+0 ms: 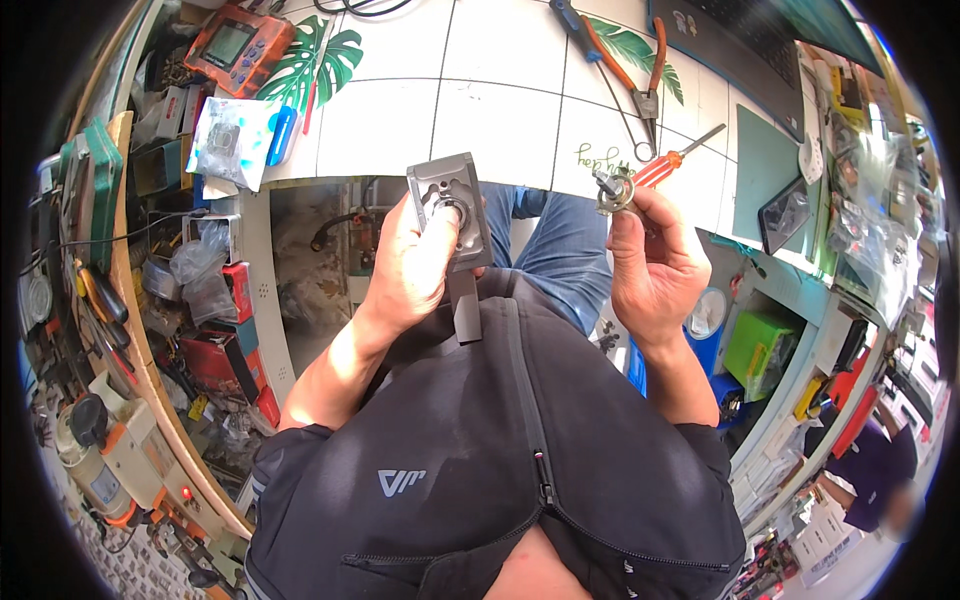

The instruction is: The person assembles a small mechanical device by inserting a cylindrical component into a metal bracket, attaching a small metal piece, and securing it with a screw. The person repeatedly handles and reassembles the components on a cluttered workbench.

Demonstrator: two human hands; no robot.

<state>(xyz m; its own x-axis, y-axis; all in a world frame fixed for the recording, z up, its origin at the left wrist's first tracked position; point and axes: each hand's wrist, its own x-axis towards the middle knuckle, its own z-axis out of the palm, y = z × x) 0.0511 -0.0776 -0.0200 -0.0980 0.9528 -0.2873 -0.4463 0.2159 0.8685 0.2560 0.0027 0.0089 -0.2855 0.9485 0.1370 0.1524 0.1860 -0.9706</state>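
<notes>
My left hand (402,268) grips a grey metal door-handle housing (470,188) with a lever pointing down toward my jacket. Its recessed inner side faces up, and my thumb presses on a round ring in it. Between the thumb and fingers of my right hand (660,268) is a small round metal part (614,190) with a short stem, held up over the table's near edge. The two pieces are apart. Just beyond the right hand, a screwdriver (662,169) with an orange-red handle lies on the table.
Orange-handled pliers (648,98) rest farther back on the white tiled table (490,120). At left are an orange device with a screen (238,48) and a plastic packet (226,145). A laptop (735,50) and phone (784,214) sit right. Another person (872,475) is at far right.
</notes>
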